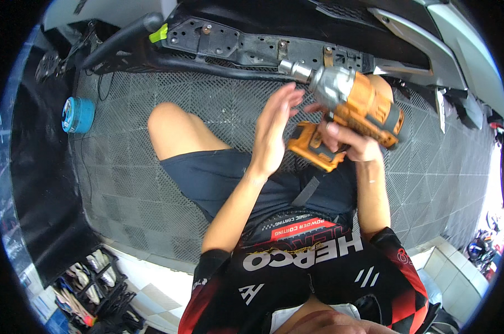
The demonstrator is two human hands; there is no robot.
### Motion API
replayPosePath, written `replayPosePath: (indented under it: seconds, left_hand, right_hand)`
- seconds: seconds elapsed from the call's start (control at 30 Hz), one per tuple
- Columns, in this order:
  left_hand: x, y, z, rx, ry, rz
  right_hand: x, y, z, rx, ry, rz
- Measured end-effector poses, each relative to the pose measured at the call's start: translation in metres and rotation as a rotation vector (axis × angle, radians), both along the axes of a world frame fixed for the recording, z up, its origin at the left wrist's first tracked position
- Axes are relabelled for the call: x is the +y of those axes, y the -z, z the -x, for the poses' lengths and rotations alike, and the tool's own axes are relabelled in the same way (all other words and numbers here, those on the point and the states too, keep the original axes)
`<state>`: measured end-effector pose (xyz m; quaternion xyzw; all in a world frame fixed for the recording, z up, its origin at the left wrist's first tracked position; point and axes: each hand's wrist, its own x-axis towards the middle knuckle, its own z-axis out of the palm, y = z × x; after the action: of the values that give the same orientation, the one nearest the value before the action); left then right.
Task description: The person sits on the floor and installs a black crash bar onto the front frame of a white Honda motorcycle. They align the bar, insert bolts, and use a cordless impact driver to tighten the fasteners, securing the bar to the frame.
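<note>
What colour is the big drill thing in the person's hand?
The power tool in the right hand is orange with a silver-grey nose, seen in the head view.

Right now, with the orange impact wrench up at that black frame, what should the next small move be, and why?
Probably bring the open left hand onto the impact wrench body to steady it. Only the right hand has a grip on it, and its silver nose already points along the black frame, close to a bracket.

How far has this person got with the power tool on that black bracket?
Done: nothing I can confirm; the bracket's fasteners are too small to judge. In hand: the right hand grips the orange impact wrench, its socket at the black bracket; the left hand is open beside it. Left: can't tell.
</note>
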<state>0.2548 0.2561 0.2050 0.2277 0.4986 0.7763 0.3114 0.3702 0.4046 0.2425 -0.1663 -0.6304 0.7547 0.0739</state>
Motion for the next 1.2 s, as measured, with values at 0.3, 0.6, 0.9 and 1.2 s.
replayPosePath:
  seconds: [0.3,0.6,0.9,1.2]
  left_hand:
    - [0.16,-0.046,0.016,-0.941,0.111,-0.638]
    - [0.237,-0.003,-0.013,-1.139,0.169,-0.591]
    - [0.245,0.017,0.011,-1.137,0.178,-0.533]
    - [0.247,0.036,0.013,-1.099,0.176,-0.551]
  right_hand:
    - [0.099,-0.112,0.032,-0.4,-0.007,-0.691]
    - [0.179,-0.094,0.031,-0.306,-0.101,-1.087]
    - [0.194,-0.074,0.054,-0.487,-0.092,-1.069]
    - [0.205,-0.058,0.057,-0.51,-0.114,-0.974]
